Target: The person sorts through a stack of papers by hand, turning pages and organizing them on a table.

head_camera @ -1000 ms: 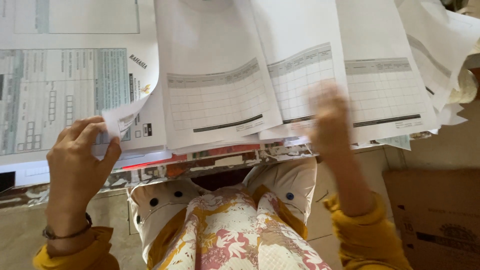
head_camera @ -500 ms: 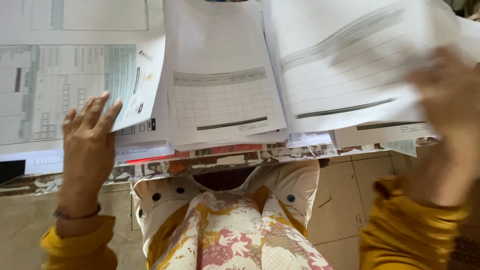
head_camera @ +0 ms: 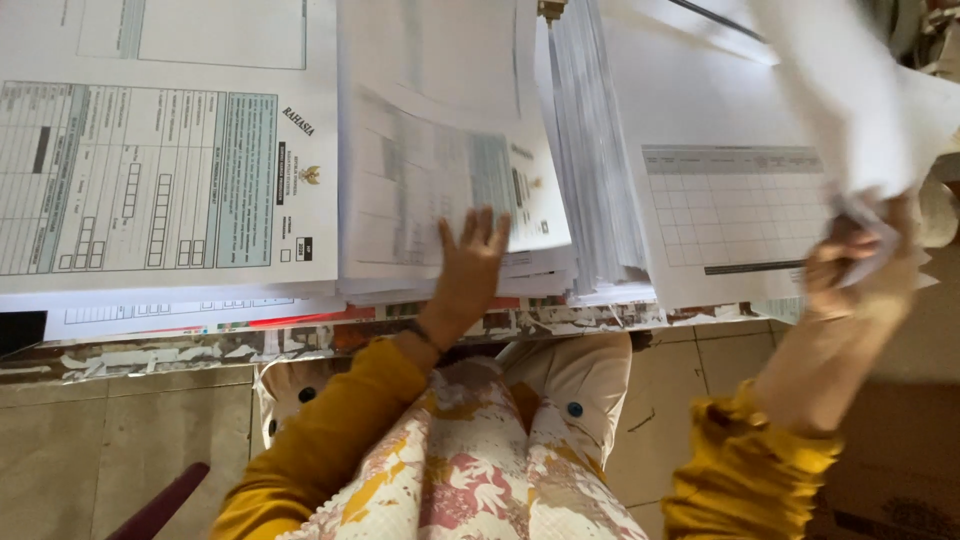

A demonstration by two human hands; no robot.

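Clenched around a bunch of lifted white sheets [head_camera: 850, 110], the right hand [head_camera: 860, 270] is raised at the right side of the head view, its fingers pinching the near corner of the pages so that they fan up and away toward the far right (they are blurred, so what is printed on them cannot be told). Below those sheets lies a page with an empty grid table [head_camera: 735, 215], on top of a thick right-hand stack of paper [head_camera: 600, 200] whose edges show as fine lines. Released and flat, the left hand [head_camera: 470, 265] rests palm down with fingers spread on the middle stack of forms [head_camera: 440, 190], holding nothing. Farther left lies a form with a teal block and rows of boxes [head_camera: 150, 180], on more paper. All the stacks sit on a table with a worn, peeling near edge [head_camera: 200, 345]. Nearer the camera are mustard-yellow sleeves [head_camera: 330, 440], a floral garment [head_camera: 470, 470] and a tiled floor [head_camera: 120, 440].
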